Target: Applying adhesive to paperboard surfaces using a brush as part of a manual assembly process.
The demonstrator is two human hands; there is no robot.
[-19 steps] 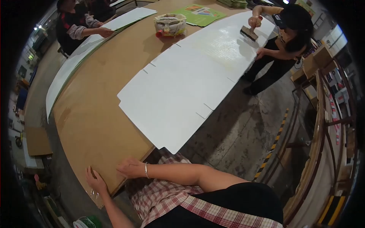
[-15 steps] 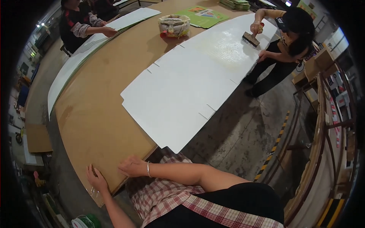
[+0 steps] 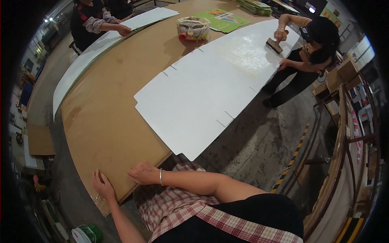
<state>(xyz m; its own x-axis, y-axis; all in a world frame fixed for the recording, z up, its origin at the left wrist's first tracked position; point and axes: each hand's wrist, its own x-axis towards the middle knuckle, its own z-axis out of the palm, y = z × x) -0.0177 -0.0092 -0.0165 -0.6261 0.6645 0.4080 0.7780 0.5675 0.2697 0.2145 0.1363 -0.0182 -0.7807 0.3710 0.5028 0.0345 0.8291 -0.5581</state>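
Note:
My left hand (image 3: 103, 187) lies with its fingers spread on the near left corner of the brown tabletop (image 3: 101, 133). Close by, my right hand (image 3: 144, 173), with a bracelet at the wrist, rests on the same top near its edge; its fingers are curled in and nothing shows in them. Beyond my hands a large white sheet (image 3: 190, 97) with slits along its sides lies across the table, its near corner overhanging the edge. At its far end a co-worker's hand (image 3: 280, 35) holds a wide brush (image 3: 274, 45) on a wet, shiny area.
A bucket (image 3: 193, 29) with a messy rim stands behind the sheet, near green printed sheets (image 3: 227, 21) and a green stack (image 3: 255, 7). Another person handles long white sheets (image 3: 87, 56) at the left. A metal-framed rack (image 3: 344, 117) stands at the right.
The co-worker's brush has shifted slightly on the sheet. My view has turned a little, so the table and sheet sit slightly further right. My hands stay on the tabletop.

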